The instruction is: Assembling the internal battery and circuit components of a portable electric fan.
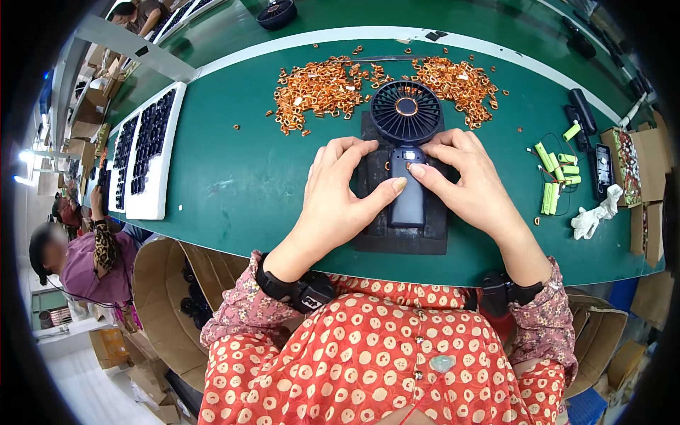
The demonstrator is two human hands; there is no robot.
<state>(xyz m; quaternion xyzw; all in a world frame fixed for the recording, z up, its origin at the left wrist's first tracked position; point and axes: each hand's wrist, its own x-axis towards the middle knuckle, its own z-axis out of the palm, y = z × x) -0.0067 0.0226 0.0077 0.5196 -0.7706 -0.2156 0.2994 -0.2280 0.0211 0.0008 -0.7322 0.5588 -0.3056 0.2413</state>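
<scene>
From where I stand, the navy handheld fan [407, 202] lies face up on a black mat [402, 244] by the near edge of the green workbench [248, 212], head toward the far edge. The left hand [343, 191] is loosely spread beside it, thumb resting on the handle; the right hand [467, 177] curves around the other side, thumb at the handle's button, though I can't tell whether it grips.

Toward the left edge, a white tray [147, 207] carries rows of small black parts [150, 138]. Below that edge, an open cardboard box [157, 283] holds dark round pieces [191, 306]. At the right edge stands a carton [649, 159]; the mottled patch there could be contents or printing. Orange rings [319, 92] are heaped loose toward the far edge, while green battery cells [549, 198] and a crumpled white cloth [591, 218] lie near the right edge.
</scene>
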